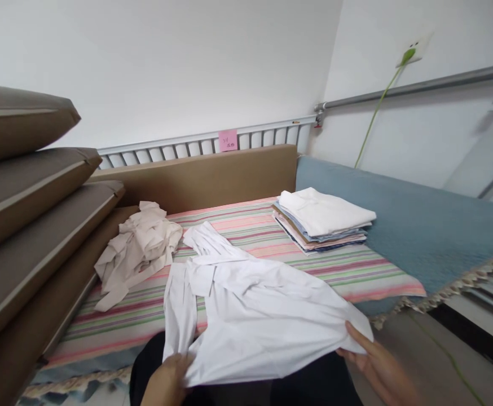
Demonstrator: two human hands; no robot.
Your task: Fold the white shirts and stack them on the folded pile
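Observation:
A white long-sleeved shirt [263, 304] lies spread across the striped cloth, its near edge lifted off the surface above my legs. My left hand [168, 378] grips the shirt at its near left corner and is slightly blurred. At the right end, my right hand [371, 358] pinches the shirt's edge, with the thumb on top and the fingers underneath. One sleeve hangs toward me on the left; the other stretches away toward the back. The shirt is creased, with its collar end to the left.
A stack of folded clothes [322, 214] sits back right on the striped cloth [238, 225]. A crumpled beige garment [145, 242] lies at left beside piled brown cushions [30, 186]. Behind are a radiator [166, 152] with a pink note [228, 140] and a green cord [377, 107].

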